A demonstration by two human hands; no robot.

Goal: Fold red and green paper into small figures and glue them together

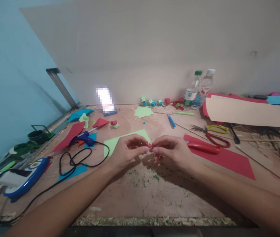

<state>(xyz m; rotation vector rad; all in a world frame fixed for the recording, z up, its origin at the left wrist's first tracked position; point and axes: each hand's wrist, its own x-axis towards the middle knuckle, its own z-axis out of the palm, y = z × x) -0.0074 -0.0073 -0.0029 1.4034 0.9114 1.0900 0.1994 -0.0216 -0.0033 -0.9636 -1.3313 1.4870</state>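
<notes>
Between my two hands is a small red coiled strip, which looks like a paper spring. My left hand pinches its left end between thumb and fingers. The right end sits in the pinch of my right hand. Both hands hover over the middle of the wooden table. Behind my left hand lies a light green paper sheet. To the right of my right hand, a red utility knife rests on a red paper sheet.
A glue gun with a looping black cord lies left, near a blue-and-white device. Yellow-and-red-handled scissors lie right. Two bottles and a paper stack stand behind. A lit phone leans at the back.
</notes>
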